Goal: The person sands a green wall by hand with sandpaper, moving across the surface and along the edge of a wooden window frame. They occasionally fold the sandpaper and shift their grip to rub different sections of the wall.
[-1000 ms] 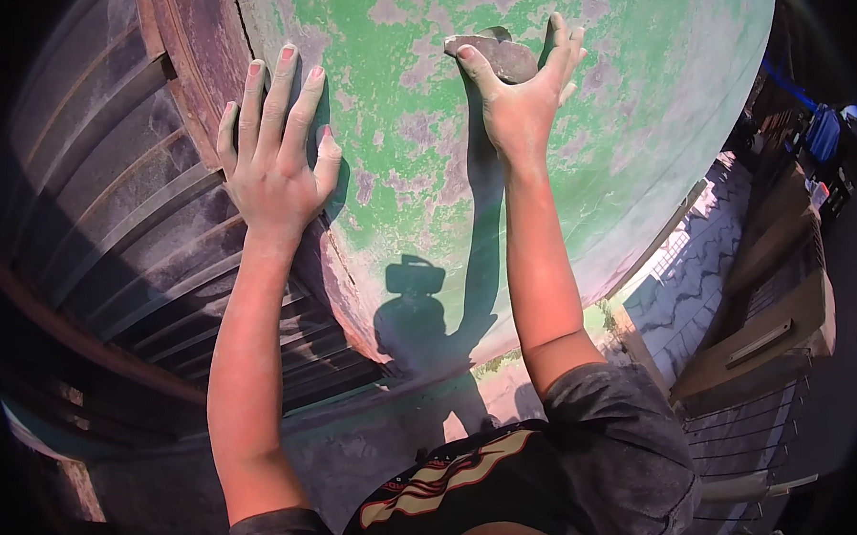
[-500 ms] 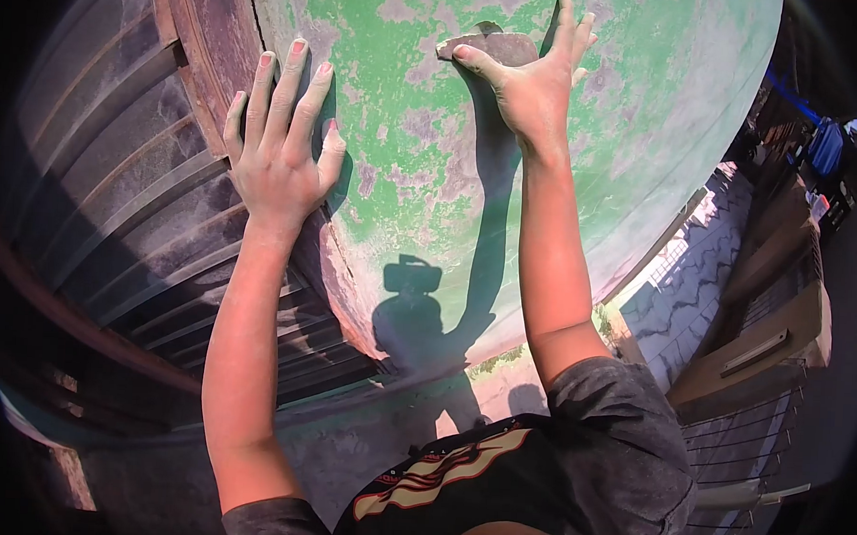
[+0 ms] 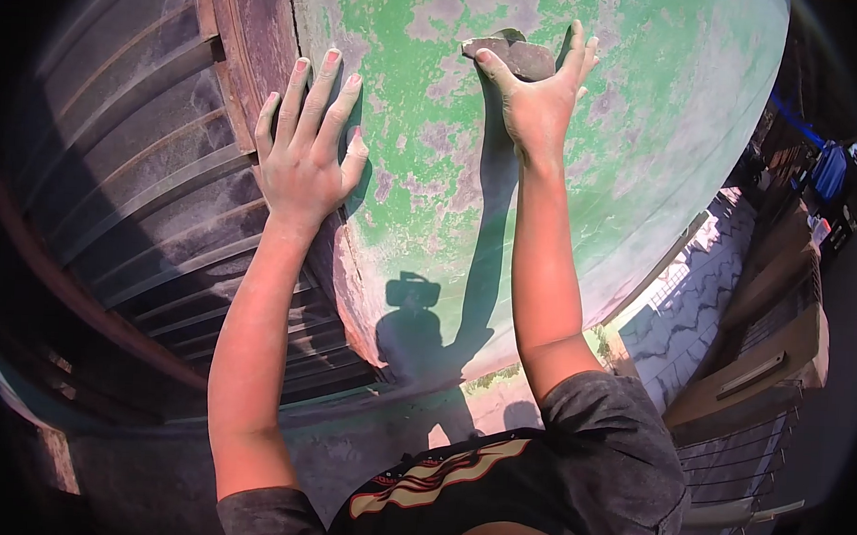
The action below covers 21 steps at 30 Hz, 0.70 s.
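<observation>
A green wall (image 3: 406,114) with worn grey patches fills the upper middle. My left hand (image 3: 307,157) lies flat with fingers spread at the wall's left edge, beside a reddish-brown wooden frame (image 3: 246,59), and holds nothing. Higher up and to the right, my right hand (image 3: 541,105) grips a dark grey, flat piece (image 3: 524,59) against the wall. Its thumb is over the piece's left end; the other fingers are on the right side. Pale dust coats the fingers of both hands.
Dark slatted shutters (image 3: 127,159) stand left of the frame. My shadow (image 3: 412,324) falls on the lower wall. At the right are grey paving (image 3: 665,316), a brown wooden structure (image 3: 769,364), a wire rack (image 3: 735,472) and blue cloth (image 3: 828,170).
My right hand and the dark piece are slightly lower on the wall, and the piece is tilted differently. The whole view has shifted a little; my left hand keeps its place by the frame.
</observation>
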Motion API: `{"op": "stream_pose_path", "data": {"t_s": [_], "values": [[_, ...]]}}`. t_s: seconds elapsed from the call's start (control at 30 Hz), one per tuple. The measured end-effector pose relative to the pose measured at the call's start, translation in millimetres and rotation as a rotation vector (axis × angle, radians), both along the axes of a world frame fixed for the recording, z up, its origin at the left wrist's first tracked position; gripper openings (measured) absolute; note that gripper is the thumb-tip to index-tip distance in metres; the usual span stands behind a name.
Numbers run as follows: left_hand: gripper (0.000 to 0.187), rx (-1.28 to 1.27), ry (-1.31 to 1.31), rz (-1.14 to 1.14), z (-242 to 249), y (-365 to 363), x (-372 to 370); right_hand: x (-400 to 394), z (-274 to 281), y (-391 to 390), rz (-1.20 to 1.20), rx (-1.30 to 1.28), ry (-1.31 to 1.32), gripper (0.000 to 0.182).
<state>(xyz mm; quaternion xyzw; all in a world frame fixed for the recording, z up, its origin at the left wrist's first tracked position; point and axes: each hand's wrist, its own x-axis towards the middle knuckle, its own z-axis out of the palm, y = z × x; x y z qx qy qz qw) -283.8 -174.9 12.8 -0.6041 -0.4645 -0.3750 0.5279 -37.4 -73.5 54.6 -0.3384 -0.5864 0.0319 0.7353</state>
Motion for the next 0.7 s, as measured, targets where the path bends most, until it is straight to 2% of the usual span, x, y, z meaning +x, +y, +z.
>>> {"op": "stream_pose_path", "data": {"t_s": [0.17, 0.27, 0.37, 0.43, 0.53, 0.57, 0.63, 0.7], "values": [[0.059, -0.013, -0.005, 0.013, -9, -2, -1, 0, -58, -13, 0.104, -0.021, 0.071, 0.124], [0.06, -0.03, -0.016, 0.004, -8, -2, 0, 0, -35, -10, 0.01, -0.071, 0.079, 0.121], [0.059, -0.032, -0.012, -0.022, -11, -3, -1, 0, -6, -1, 0.029, 0.002, 0.089, 0.119], [0.059, -0.032, -0.015, -0.022, -17, -2, -1, 0, -6, -2, 0.046, 0.035, 0.05, 0.119], [0.059, -0.044, -0.005, -0.024, -23, -2, -2, -6, -44, -29, 0.06, -0.038, -0.026, 0.119], [0.059, -0.037, -0.006, -0.023, -24, -2, -2, -12, -68, -34, -0.002, -0.067, -0.053, 0.12], [0.059, -0.032, -0.01, -0.02, -24, -3, -1, -22, -102, -40, 0.041, -0.091, -0.006, 0.123], [0.059, -0.022, -0.013, -0.017, -22, -1, -1, -33, -97, -36, 0.067, -0.081, 0.018, 0.124]]}}
